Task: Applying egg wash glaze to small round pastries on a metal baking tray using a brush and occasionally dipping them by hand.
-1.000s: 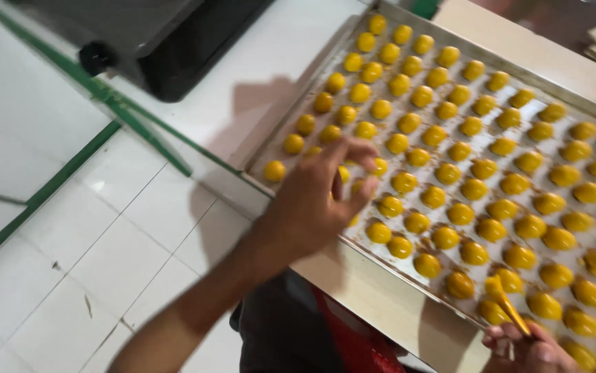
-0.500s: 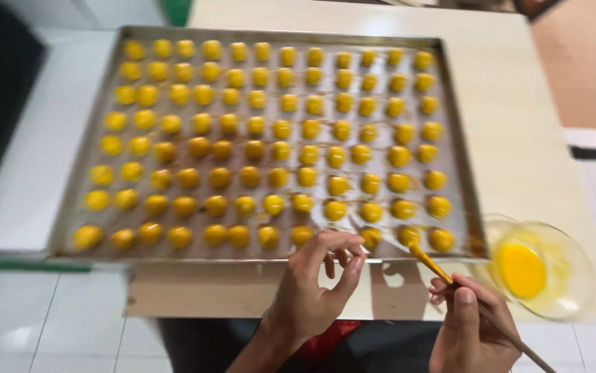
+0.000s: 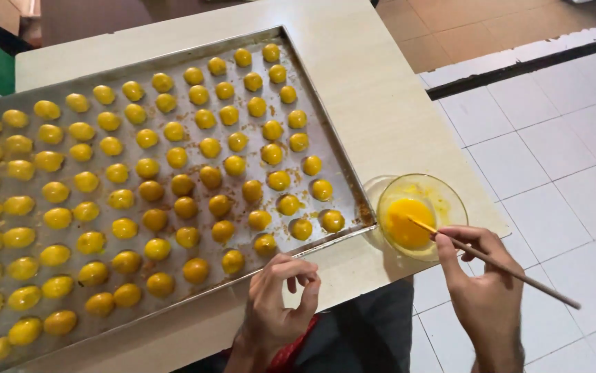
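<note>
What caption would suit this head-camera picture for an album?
Right hand dips a thin brush into a glass bowl of yolk beside a metal tray of yellow pastry balls.

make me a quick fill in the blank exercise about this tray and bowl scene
1. The right hand holds a thin brush whose tip dips into the ____ bowl.
2. The liquid in that bowl is ____ in colour.
3. The round dough balls sit in rows on a metal ____.
4. The left hand rests at the tray's near edge and holds ____.

Missing words: glass; yellow; tray; nothing
</note>
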